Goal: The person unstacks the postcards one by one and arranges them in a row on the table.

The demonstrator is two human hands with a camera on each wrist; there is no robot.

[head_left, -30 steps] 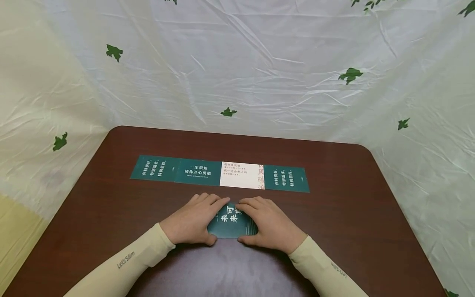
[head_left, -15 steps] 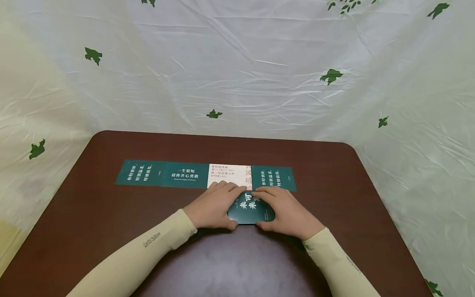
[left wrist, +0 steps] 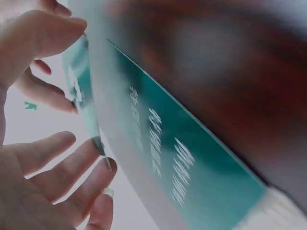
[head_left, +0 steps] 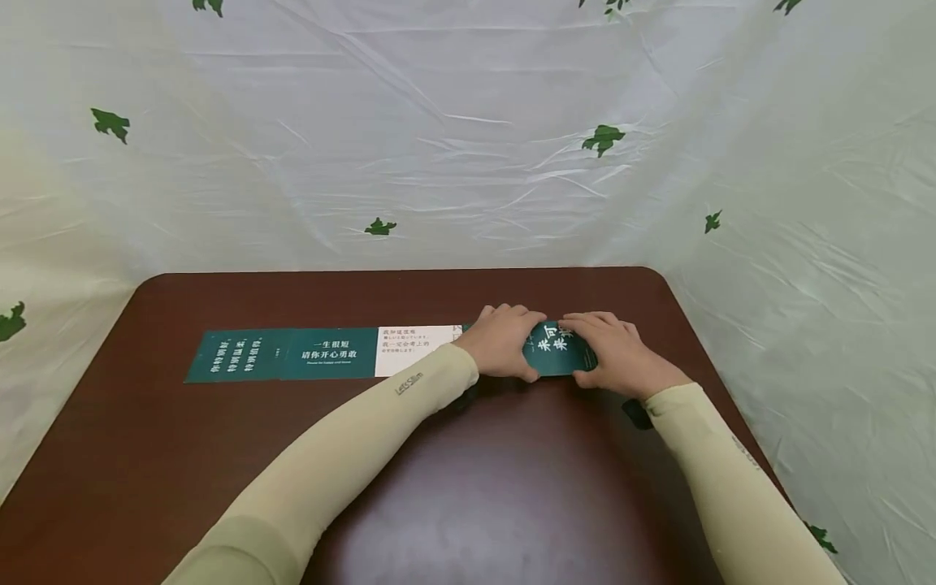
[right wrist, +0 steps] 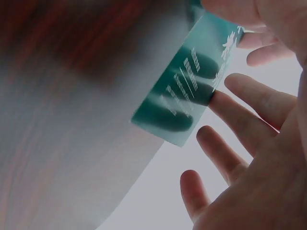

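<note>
head view: two hands at the far right end of a row of cards on a dark brown table (head_left: 468, 487), close to the table's rounded far-right corner and to the leaf-printed white sheet (head_left: 804, 244) hanging past the right edge. wide bare tabletop toward the near edge and to the left; only a thin strip of wood between the row and the far edge. left hand (head_left: 503, 351) and right hand (head_left: 616, 357) pinching a green card (head_left: 557, 354) from either side, fingers over its top, thumbs at its near edge. bold white characters on the dark green face, corners rounded. to its left, touching edge to edge in one line: a white card (head_left: 413, 348), a green card with centred text (head_left: 329, 354), a green card with vertical text (head_left: 237, 356). cream sleeves (head_left: 351, 455) on both forearms.

left wrist view: blurred, from below. left-hand fingers (left wrist: 62, 167) spread and slightly bent under the card's edge (left wrist: 84, 91), thumb (left wrist: 43, 33) on top. a row card with white lettering (left wrist: 182, 163) alongside.

right wrist view: also blurred. right-hand fingers (right wrist: 244, 115) spread beneath the green card (right wrist: 192, 91), fingertips touching its underside, small white lines of text visible.
</note>
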